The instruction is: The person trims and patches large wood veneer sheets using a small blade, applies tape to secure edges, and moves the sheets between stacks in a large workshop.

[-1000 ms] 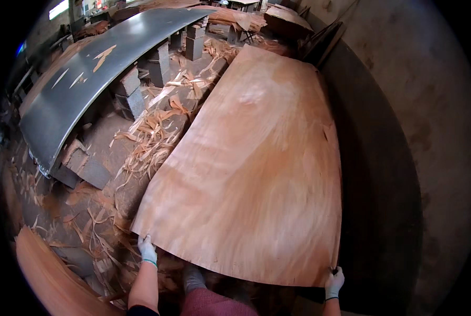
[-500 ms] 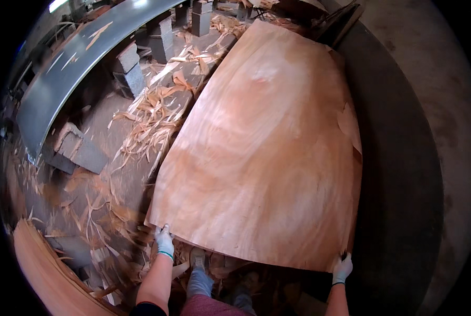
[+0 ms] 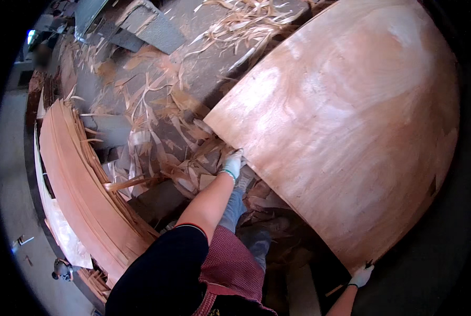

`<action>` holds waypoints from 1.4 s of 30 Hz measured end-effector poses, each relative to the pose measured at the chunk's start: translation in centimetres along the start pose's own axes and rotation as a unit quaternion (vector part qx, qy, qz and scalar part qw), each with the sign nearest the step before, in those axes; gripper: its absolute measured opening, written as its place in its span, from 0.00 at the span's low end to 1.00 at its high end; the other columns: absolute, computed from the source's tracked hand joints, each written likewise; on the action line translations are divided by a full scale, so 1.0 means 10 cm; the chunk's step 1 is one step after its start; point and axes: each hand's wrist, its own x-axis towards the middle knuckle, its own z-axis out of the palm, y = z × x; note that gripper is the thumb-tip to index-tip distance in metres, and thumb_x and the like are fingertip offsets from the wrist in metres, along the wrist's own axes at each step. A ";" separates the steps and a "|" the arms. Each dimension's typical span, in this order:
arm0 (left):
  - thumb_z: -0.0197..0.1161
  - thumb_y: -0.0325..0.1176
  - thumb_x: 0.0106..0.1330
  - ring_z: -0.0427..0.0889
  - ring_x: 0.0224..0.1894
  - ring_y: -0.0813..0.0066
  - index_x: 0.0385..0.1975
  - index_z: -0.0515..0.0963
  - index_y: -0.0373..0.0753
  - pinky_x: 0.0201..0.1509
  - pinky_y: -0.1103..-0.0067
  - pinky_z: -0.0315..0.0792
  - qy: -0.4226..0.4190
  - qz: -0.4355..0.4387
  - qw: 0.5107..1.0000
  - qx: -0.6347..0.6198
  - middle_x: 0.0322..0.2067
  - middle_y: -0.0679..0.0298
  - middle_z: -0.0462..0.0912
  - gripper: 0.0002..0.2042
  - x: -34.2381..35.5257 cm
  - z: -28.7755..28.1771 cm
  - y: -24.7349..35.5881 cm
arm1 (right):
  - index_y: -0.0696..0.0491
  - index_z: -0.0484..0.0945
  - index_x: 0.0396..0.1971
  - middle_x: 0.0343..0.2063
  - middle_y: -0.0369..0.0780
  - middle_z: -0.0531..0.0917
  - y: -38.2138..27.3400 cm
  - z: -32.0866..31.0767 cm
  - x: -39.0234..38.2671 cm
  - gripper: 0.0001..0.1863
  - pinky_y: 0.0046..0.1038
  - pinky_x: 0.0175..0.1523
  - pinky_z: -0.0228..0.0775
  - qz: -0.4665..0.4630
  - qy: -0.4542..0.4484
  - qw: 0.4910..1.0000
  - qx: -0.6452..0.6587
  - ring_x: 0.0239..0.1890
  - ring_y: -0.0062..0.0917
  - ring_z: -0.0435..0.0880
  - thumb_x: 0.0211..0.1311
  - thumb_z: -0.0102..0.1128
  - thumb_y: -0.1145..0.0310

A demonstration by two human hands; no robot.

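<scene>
A large, reddish-brown sheet of wood veneer [image 3: 341,126] fills the right half of the head view, its near edge running diagonally between my hands. My left hand [image 3: 232,163], in a white glove with a green cuff, is closed on that edge close to the sheet's left corner. At the near right corner my right hand [image 3: 361,276], also gloved in white, grips the edge. Something small and dark shows at its fingertips, too small to name. What lies beneath the sheet is hidden.
A stack of long veneer sheets [image 3: 77,174] stands on my left. Torn veneer strips [image 3: 246,26] litter the floor and surround my feet. Grey concrete blocks [image 3: 151,26] and the end of a smooth grey panel [image 3: 89,15] are at the far left.
The view has swung to the left, so the sheet appears farther right and more of the veneer stack shows. Both hands still hold the sheet's near edge.
</scene>
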 end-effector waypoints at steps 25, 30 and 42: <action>0.59 0.37 0.65 0.75 0.35 0.77 0.42 0.76 0.40 0.41 0.78 0.72 -0.065 0.061 0.955 0.282 0.35 0.68 0.78 0.10 0.32 -0.20 -0.03 | 0.55 0.74 0.51 0.50 0.47 0.80 -0.06 1.39 0.98 0.21 0.42 0.53 0.70 0.086 -0.107 0.990 0.034 0.53 0.42 0.77 0.65 0.50 0.57; 0.59 0.32 0.64 0.77 0.35 0.78 0.45 0.75 0.40 0.38 0.81 0.73 -0.070 0.077 0.958 0.267 0.37 0.67 0.78 0.11 0.33 -0.21 -0.04 | 0.58 0.77 0.46 0.45 0.54 0.80 0.17 1.69 1.05 0.19 0.41 0.53 0.70 0.045 -0.071 0.995 0.060 0.50 0.47 0.78 0.60 0.55 0.60; 0.56 0.33 0.66 0.79 0.39 0.57 0.43 0.74 0.31 0.45 0.67 0.72 -0.004 0.250 0.851 0.462 0.39 0.53 0.80 0.12 0.77 -0.86 -0.13 | 0.60 0.73 0.48 0.46 0.53 0.79 -0.03 1.95 0.88 0.22 0.42 0.54 0.67 0.027 -0.012 0.985 0.170 0.51 0.49 0.76 0.58 0.59 0.61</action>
